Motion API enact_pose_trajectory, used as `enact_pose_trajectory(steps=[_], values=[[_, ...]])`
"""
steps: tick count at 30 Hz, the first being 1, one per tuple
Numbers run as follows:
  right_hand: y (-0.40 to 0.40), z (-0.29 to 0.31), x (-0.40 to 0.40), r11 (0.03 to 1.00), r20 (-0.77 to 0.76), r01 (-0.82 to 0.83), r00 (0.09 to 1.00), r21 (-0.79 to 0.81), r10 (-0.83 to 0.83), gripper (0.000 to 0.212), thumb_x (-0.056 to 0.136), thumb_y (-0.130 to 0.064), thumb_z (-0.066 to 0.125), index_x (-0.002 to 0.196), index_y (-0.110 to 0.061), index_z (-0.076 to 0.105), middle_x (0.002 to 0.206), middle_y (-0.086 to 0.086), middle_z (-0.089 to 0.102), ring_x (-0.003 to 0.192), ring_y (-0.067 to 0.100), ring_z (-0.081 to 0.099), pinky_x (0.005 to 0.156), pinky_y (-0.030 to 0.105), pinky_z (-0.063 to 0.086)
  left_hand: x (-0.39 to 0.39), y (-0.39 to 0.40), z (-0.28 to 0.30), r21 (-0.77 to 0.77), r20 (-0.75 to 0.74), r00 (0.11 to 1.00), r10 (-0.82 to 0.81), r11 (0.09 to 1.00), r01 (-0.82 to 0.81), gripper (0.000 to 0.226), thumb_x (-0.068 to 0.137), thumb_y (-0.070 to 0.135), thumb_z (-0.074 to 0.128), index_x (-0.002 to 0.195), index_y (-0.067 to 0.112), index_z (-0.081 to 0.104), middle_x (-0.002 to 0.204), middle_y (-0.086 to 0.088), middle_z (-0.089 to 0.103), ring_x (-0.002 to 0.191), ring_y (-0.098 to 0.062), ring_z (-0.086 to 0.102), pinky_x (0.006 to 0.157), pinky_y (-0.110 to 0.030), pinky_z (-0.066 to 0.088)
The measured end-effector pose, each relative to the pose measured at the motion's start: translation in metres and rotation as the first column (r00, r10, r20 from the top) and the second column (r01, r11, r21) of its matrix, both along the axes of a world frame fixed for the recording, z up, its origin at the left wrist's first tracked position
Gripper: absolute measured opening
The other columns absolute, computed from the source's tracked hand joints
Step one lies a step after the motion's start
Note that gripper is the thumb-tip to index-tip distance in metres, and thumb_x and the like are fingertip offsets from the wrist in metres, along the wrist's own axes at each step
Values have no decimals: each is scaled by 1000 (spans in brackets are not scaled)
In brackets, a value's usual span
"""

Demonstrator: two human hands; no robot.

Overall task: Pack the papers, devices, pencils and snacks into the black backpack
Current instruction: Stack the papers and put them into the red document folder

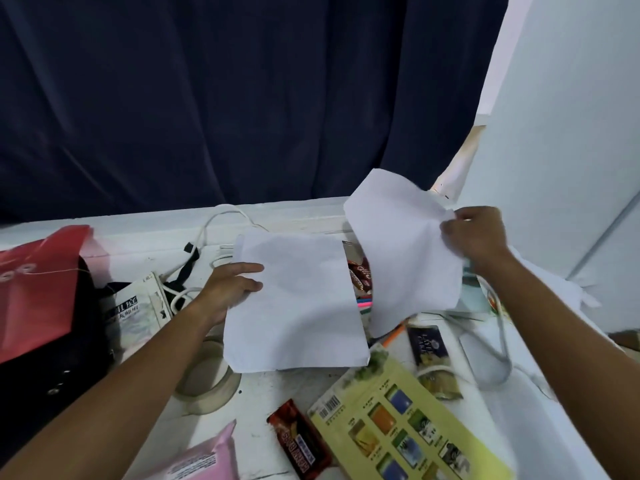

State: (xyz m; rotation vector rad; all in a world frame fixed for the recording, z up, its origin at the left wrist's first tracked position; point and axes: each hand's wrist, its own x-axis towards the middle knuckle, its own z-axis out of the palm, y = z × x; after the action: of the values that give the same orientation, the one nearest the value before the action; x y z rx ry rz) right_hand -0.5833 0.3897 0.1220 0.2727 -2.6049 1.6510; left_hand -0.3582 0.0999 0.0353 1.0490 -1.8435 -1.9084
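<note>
My left hand [230, 289] holds a white sheet of paper [298, 306] by its left edge, thumb on top, above the table. My right hand [476, 237] pinches a second, creased white sheet [405, 251] by its right edge and lifts it higher. The black backpack [52, 358] lies at the left with a booklet [135, 306] sticking out of it. Under the sheets show coloured pencils [363, 303] and a snack wrapper [360, 275]. A chocolate bar [301, 441] and a pink packet [204, 459] lie near the front edge.
A yellow-green catalogue [408, 424] lies at the front right, with a dark sachet [427, 344] and white cables [491, 344] beyond it. A tape roll [207, 379] sits under my left forearm. A red bag [38, 282] rests on the backpack. A dark curtain hangs behind.
</note>
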Motion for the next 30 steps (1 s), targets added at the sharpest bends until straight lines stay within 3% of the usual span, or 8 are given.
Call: enact_pose_trajectory(steps=[6, 12, 15, 18, 21, 24, 27, 30], values=[[10, 47, -9, 960, 123, -44, 989, -275, 81, 15, 74, 3, 68, 83, 13, 63, 72, 10, 60, 67, 23, 59, 62, 31, 46, -1, 2, 2, -2, -6, 1000, -2, 1000, 2, 37, 79, -13, 66, 111, 6, 70, 121, -17, 65, 105, -31, 65, 101, -38, 49], [-22, 39, 17, 935, 265, -130, 938, -331, 225, 15, 84, 5, 62, 98, 1, 59, 76, 10, 61, 44, 12, 61, 33, 14, 41, -5, 3, 1, -6, 8, 1000, -4, 1000, 4, 26, 81, -4, 70, 100, 14, 73, 117, -17, 68, 105, -30, 66, 102, -38, 48], [-49, 5, 27, 944, 350, -187, 894, -273, 278, 7, 82, 5, 63, 83, -1, 60, 81, 16, 62, 59, 20, 58, 40, 17, 45, -11, 6, 3, 47, -36, 997, 66, 997, -64, 13, 87, 15, 71, 99, 12, 73, 103, -5, 73, 91, -13, 69, 87, -23, 53], [-74, -38, 38, 945, 399, -272, 858, -182, 324, 22, 82, 4, 64, 66, -6, 53, 68, 9, 58, 58, 18, 56, 45, 21, 43, -14, 7, 2, 140, -99, 993, 58, 989, -43, 27, 88, 31, 70, 109, 14, 70, 114, -2, 70, 106, -19, 67, 95, -33, 51], [-91, -74, 54, 933, 434, -355, 834, -52, 342, 20, 81, 1, 66, 65, -4, 55, 63, 3, 50, 55, 16, 48, 51, 23, 36, -10, 9, 1, -96, -123, 992, 8, 995, -20, 53, 77, 5, 78, 122, 23, 56, 123, 6, 59, 105, -17, 64, 77, -28, 54], [-97, -97, 61, 929, 369, -370, 863, -1, 345, 41, 74, 3, 67, 53, -14, 37, 55, 2, 38, 51, 14, 37, 50, 24, 26, -4, 3, 3, -178, -190, 979, -71, 983, 37, 71, 72, -12, 75, 124, 30, 52, 136, 5, 51, 120, -22, 56, 90, -38, 54], [-97, -97, 66, 945, 340, -326, 886, -29, 316, 22, 77, -5, 70, 65, -13, 53, 59, 4, 54, 53, 17, 48, 49, 27, 38, 0, -4, 17, -212, -282, 952, -121, 975, 62, 59, 73, -10, 76, 113, 32, 61, 131, 6, 57, 119, -23, 58, 93, -44, 53], [-98, -90, 66, 912, 368, -327, 839, -248, 400, 22, 81, -15, 70, 98, -7, 59, 78, 13, 64, 60, 21, 54, 54, 31, 44, -2, 3, 43, -202, -369, 919, -138, 977, 66, 31, 78, -11, 70, 93, 16, 68, 108, 7, 65, 94, -10, 68, 71, -23, 56]])
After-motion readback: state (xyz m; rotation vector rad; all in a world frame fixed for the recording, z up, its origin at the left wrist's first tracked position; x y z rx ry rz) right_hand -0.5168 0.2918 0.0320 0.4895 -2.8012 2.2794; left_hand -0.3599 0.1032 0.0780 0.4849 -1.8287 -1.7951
